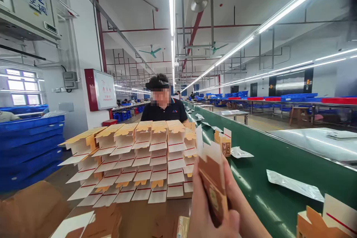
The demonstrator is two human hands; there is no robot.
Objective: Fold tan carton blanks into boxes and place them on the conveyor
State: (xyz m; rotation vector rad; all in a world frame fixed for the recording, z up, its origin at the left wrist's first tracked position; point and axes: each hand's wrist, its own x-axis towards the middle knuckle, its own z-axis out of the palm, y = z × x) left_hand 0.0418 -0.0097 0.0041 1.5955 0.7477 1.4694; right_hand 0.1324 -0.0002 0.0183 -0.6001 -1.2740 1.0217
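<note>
A small brown carton (pixel 213 182), partly folded with its pale end flaps standing up, is held upright in front of me. My left hand (pixel 199 208) grips it along the left side and at the bottom. Around its right side and back is my right hand (pixel 232 187), its fingers mostly hidden by the carton. Just left of my hands stands a stack of open-ended cartons (pixel 145 156), their white flaps with red strips facing me. Flat unfolded cartons (pixel 103 221) lie at the lower left, and a small printed box or packet (pixel 183 227) sits beside my left hand.
A green conveyor belt (pixel 251 178) runs along the right, carrying silvery packets (pixel 295 185), an open carton (pixel 223 142) and another at the near right (pixel 326 219). Behind the stack is a co-worker (pixel 164 108). Blue crates (pixel 30 148) are piled at left.
</note>
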